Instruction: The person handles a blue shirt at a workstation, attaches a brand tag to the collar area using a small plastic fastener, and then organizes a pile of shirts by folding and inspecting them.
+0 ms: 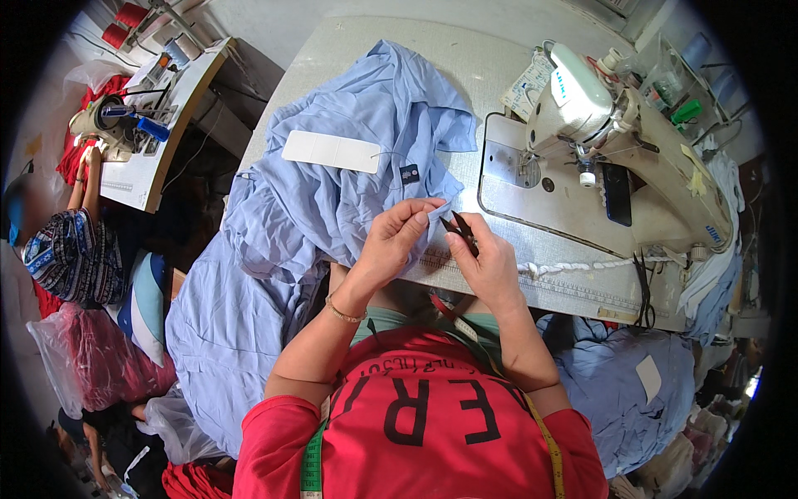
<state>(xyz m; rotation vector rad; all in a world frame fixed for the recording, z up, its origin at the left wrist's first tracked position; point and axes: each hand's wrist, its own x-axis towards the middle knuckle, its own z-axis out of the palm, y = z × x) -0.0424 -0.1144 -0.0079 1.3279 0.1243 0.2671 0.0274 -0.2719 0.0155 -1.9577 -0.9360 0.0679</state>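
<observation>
pale blue, thin, crumpled cloth garment (307, 200) lies heaped on the pale grey sewing table (332, 50), left of the white industrial sewing machine (573, 108); its near right edge reaches the hands; the left hand (391, 237) pinches that edge between thumb and forefinger, its other fingers curled in, probably to steady the cloth beside the blades; the right hand (490, 262) wraps thumb and fingers around small dark metal thread snips (468, 239), whose tips stand slightly apart and point far and left, a hold that seems to suit fine control; a white rectangular card (332, 151) rests on the garment, well clear of the blades; just right of it sits a small dark fabric label (410, 174); dark metal scissors (642, 291) lie at the near right edge, perhaps for easy reach
</observation>
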